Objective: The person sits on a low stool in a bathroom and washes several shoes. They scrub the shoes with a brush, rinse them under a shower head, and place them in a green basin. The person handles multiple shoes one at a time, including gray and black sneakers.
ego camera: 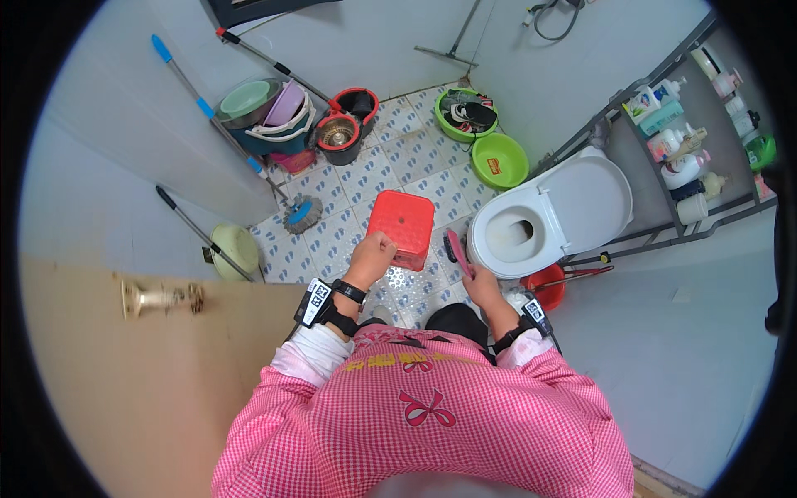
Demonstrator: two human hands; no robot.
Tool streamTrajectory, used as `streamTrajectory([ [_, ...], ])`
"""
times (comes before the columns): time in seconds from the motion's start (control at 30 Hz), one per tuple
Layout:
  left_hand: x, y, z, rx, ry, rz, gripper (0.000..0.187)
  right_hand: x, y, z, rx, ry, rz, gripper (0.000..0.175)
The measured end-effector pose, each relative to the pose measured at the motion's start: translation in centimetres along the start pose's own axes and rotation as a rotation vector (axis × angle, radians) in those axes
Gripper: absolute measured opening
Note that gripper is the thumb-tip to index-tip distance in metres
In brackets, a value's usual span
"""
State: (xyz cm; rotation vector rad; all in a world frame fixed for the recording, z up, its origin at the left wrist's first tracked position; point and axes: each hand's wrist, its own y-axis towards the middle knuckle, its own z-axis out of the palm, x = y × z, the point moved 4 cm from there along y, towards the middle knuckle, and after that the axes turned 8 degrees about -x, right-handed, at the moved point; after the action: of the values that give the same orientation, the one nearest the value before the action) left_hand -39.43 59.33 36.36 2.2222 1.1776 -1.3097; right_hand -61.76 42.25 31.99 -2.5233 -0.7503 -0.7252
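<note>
My right hand (482, 286) grips the handle of a pink scrub brush (458, 252), whose dark bristles face left. The brush is just left of the white toilet (498, 261). In front of me is a red plastic stool (401, 218) with a square top and a small hole in its middle. My left hand (372, 256) is curled at the stool's near left edge and appears to hold it; its fingertips are partly hidden. Below the stool, the tiled floor (408, 283) looks wet and shiny.
Green basins (500, 162), one with shoes (471, 115), sit beyond the toilet. A red bucket (548, 286) is at its near side. A shelf rack (654, 131) holds several bottles. Left are a mop (303, 215), stacked tubs (280, 140), a spin-mop bucket (339, 134) and a door (205, 361).
</note>
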Motion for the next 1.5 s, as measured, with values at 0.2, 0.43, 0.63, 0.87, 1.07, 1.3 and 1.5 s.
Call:
streamTrajectory([
  [0.2, 1.6, 6.8, 1.3, 0.143, 0.094, -0.033, 0.024, -3.6, 4.3, 2.0, 0.070, 0.127, 0.195, 0.028],
  [0.43, 3.9, 16.9, -1.6, 0.055, 0.154, -0.168, 0.020, -5.3, 18.2, 1.9, 0.070, 0.222, 0.234, 0.026],
  [0.63, 1.7, 23.7, -1.5, 0.158, 0.247, -0.369, 0.025, -6.5, 29.8, 0.0, -0.009, 0.330, 0.217, 0.028],
  [0.87, 1.4, 30.4, 1.4, 0.285, 0.341, -0.278, 0.025, -10.1, 35.0, -0.9, 0.018, 0.346, 0.410, 0.036],
  [1.07, 6.5, 38.8, 0.7, 0.365, 0.308, -0.232, 0.027, -6.8, 35.8, 0.0, -0.041, 0.275, 0.550, 0.036],
  [1.3, 12.3, 50.6, -3.6, 0.319, 0.264, -0.124, 0.027, 4.6, 37.3, 3.1, -0.008, 0.246, 0.574, 0.033],
  [1.5, 13.8, 56.5, -6.7, 0.310, 0.264, -0.128, 0.029, 8.7, 43.1, 1.0, -0.158, 0.196, 0.525, 0.034],
])
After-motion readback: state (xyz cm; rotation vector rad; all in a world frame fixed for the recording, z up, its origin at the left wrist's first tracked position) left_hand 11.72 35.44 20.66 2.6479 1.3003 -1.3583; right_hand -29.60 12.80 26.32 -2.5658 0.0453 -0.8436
